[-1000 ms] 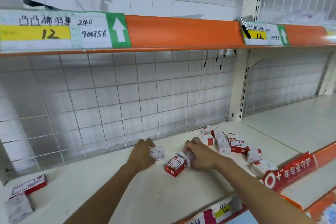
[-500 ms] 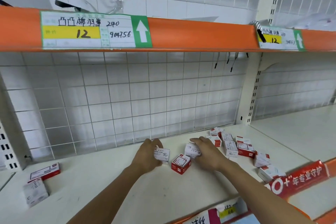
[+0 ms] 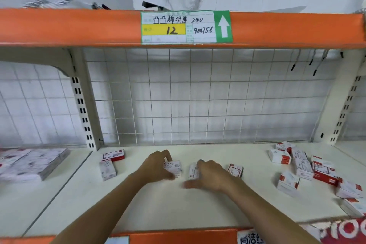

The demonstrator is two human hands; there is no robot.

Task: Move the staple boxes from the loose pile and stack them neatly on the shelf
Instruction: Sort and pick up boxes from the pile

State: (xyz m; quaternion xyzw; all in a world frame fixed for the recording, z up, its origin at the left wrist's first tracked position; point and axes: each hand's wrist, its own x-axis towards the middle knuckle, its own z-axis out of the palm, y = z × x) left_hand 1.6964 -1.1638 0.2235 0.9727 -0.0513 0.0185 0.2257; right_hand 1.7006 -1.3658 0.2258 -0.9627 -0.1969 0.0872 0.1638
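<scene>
Both hands are working at mid-shelf on the white shelf board [image 3: 198,210]. The left hand [image 3: 156,166] is gripping one staple box [image 3: 173,167], its fingers curled over the top edge and the thumb pressing the lower corner; the box is lying flat on the board. The right hand [image 3: 213,177] is resting on a second box [image 3: 193,170] standing on edge just at 3 o'clock of the first, the fingers lying together over it and the thumb stretching out toward 9 o'clock along the board; whether the fingers are closing round that box cannot be told, since the hand is hiding most of it. A third box [image 3: 235,170], red and white, is sitting tilted at 3 o'clock of the right hand, just beside the wrist. The loose pile [image 3: 309,170] is lying scattered at 3 o'clock of the hands, well apart from them, near the right upright. Two placed boxes [image 3: 111,163] are sitting at 9 o'clock of the left hand, one flat behind, one in front, touching. A flat stack of packets [image 3: 31,164] is occupying the neighbouring bay at far 9 o'clock. At 12 o'clock, the orange rail [image 3: 79,27] is carrying a price label [image 3: 186,26] reading 12.
</scene>
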